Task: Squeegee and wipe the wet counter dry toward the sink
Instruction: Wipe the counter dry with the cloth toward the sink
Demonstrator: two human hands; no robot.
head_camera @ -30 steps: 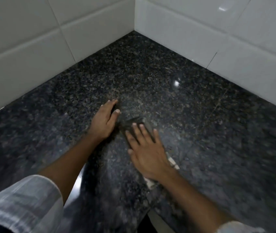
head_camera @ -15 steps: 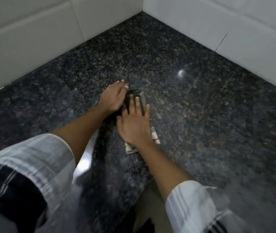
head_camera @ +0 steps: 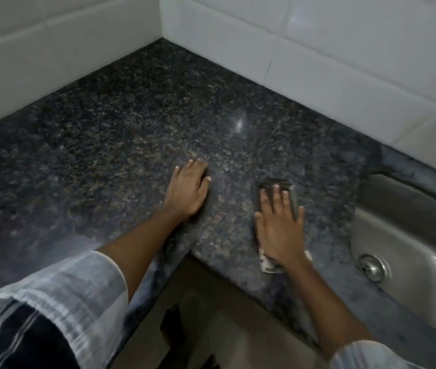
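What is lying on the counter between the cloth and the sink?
Nothing: in the head view, only bare counter lies between the cloth and the sink.

2 hands (head_camera: 189, 191), 1 cloth (head_camera: 278, 186), 1 sink (head_camera: 408, 235)

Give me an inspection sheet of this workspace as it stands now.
Surface: dark speckled granite counter, glossy, one light glare; wetness cannot be told.
Job's things: cloth flat on the counter under the right hand; steel sink at right, drain visible.
Clutter: nothing seen.
Hands: left hand rests flat on the counter, fingers straight; right hand presses the cloth with straight fingers, apart from the left.
Cables: nothing seen.
Surroundings: white tiled walls meet in a corner; floor below the counter edge.
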